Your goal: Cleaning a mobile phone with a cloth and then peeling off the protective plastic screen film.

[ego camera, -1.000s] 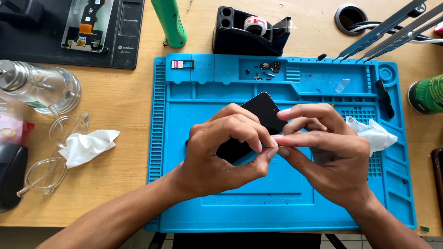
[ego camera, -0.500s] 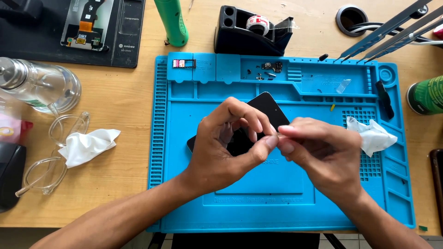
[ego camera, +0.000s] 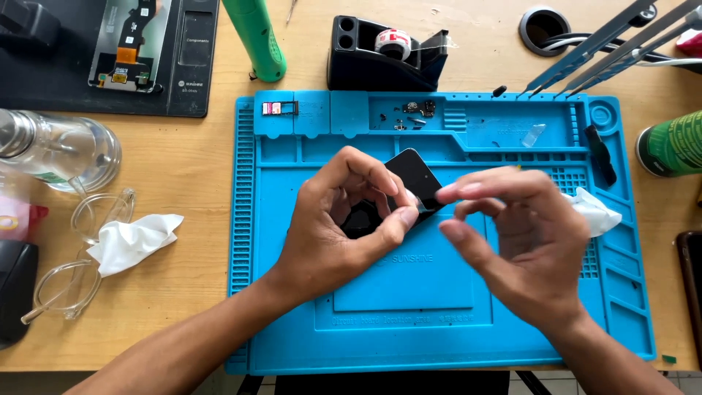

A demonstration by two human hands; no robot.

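The left hand (ego camera: 333, 230) pinches a black slab (ego camera: 409, 183), phone-like, above the middle of the blue mat (ego camera: 409, 322); thumb under one long edge, fingers curled over the other, so the flat face stays free to work on. The right hand (ego camera: 519, 241) hovers just right of the slab, thumb and forefinger tips pressed together near its right edge. Whether they nip a thin clear film there I cannot tell; it is too small to make out. The slab's long axis runs diagonally, its rounded far end pointing up and to the right, tilted toward the camera.

Right of the mat's centre lies a white wipe (ego camera: 596, 212), within easy reach. Off the mat's left edge sit another crumpled wipe (ego camera: 135, 241) and clear glasses (ego camera: 80, 263). In the mat's far trays rest small screws and parts (ego camera: 417, 110), kept from rolling. Beyond the mat stand a tape dispenser (ego camera: 384, 55) and a green cylinder (ego camera: 256, 36).
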